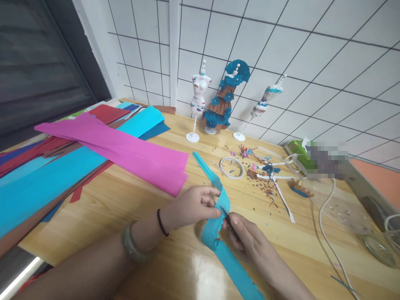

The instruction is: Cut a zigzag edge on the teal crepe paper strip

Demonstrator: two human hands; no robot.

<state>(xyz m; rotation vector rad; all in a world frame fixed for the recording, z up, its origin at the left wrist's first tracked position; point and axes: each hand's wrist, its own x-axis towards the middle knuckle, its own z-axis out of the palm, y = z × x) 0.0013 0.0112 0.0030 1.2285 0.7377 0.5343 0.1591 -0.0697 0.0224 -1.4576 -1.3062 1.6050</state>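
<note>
A long strip of turquoise crepe paper (pixel 210 233) winds across the table in front of me, with small notches along its right edge. My left hand (pixel 195 204) pinches the strip between thumb and fingers near its middle. In my right hand (pixel 245 233) is a small pair of dark scissors (pixel 230 225), the blades at the strip's right edge close to my left thumb. The handles are mostly hidden inside my right hand. The far end of the strip lies flat on the table; the near end runs out of view at the bottom.
Stacked crepe paper sheets, a pink sheet (pixel 134 154) on top, cover the left side. At the back stand two bare mini mannequins (pixel 200 91) (pixel 267 100) and a paper-dressed one (pixel 225 100). A tape roll (pixel 221 166), paper scraps (pixel 268 185) and a white cable (pixel 325 225) lie to the right.
</note>
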